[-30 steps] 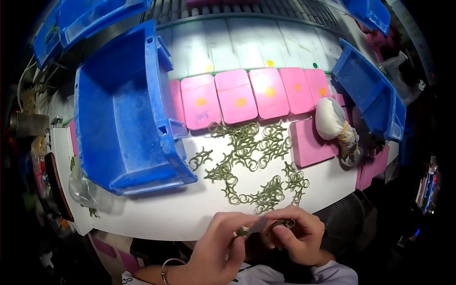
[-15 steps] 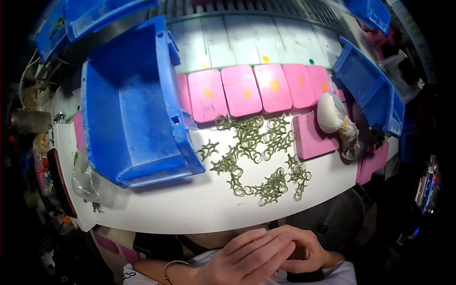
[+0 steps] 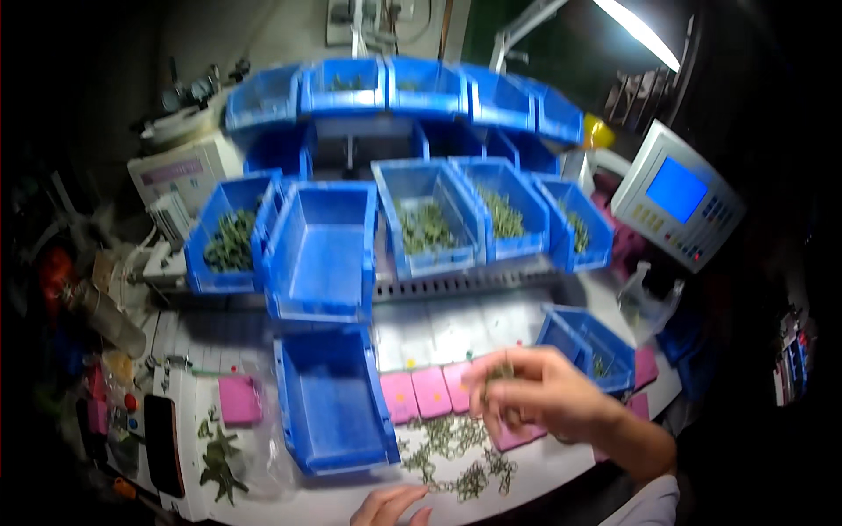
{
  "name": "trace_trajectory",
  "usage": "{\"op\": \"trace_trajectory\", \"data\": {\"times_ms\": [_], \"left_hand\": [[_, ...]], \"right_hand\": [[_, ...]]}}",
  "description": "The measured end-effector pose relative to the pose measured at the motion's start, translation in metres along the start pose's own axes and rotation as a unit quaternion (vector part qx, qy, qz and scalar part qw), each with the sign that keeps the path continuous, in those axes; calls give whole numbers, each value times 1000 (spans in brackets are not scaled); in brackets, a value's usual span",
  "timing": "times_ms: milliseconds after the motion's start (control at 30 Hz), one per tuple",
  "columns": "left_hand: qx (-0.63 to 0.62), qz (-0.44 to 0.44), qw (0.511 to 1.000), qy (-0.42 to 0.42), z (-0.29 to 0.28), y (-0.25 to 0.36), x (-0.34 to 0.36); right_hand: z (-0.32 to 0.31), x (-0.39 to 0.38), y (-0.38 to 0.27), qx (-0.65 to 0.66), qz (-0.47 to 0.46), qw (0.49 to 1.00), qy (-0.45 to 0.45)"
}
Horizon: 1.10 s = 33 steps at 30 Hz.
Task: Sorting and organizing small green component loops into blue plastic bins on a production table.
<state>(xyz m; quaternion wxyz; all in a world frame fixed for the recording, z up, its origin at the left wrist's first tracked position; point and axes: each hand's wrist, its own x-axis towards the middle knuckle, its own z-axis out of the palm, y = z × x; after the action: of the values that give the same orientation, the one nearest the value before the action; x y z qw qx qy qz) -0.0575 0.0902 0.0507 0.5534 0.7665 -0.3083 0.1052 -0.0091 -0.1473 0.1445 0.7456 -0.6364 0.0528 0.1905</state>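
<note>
lamp (image 3: 647,37): lit, upper right | control panel (image 3: 677,191): glowing blue, tilted, below lamp | clear bag (image 3: 647,305): below panel | yellow object (image 3: 598,131): left of panel, blurred | white box (image 3: 180,178): left side | dark slab (image 3: 163,445): lower left | pink pad (image 3: 239,400): right of slab, apart

Plain blue for the front bin (image 3: 338,408), and the same blue for the rear bins (image 3: 324,250) behind it. On the right side of the front bin, pink for the row of pads (image 3: 430,383), dotted with yellow, and olive green for the small ring-shaped pieces (image 3: 472,482). On its left side, a darker green for the leaf-like pieces (image 3: 219,469). Beneath it, white for the table (image 3: 548,471).
</note>
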Motion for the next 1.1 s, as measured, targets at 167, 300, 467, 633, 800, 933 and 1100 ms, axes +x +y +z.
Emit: {"op": "trace_trajectory", "data": {"times_ms": [167,300,467,633,800,933,1100], "left_hand": [[92,55,994,13,-3,-44,-51],[91,16,995,22,3,-66,-81],[140,49,989,6,8,-73,-88],[122,80,989,8,8,-81,-92],[17,41,999,17,-14,-57,-59],[136,109,984,18,-39,-15,13],[317,94,943,39,-11,-14,156]], "right_hand": [[-66,109,-93,-77,-139,979,125],[-131,204,-135,12,-168,951,260],[-172,272,-134,87,-206,912,344],[-141,228,-114,-234,-272,816,454],[-103,181,-74,-616,-150,653,414],[-104,171,-56,-644,-178,625,403],[-103,168,-41,-652,-203,611,401]]}}
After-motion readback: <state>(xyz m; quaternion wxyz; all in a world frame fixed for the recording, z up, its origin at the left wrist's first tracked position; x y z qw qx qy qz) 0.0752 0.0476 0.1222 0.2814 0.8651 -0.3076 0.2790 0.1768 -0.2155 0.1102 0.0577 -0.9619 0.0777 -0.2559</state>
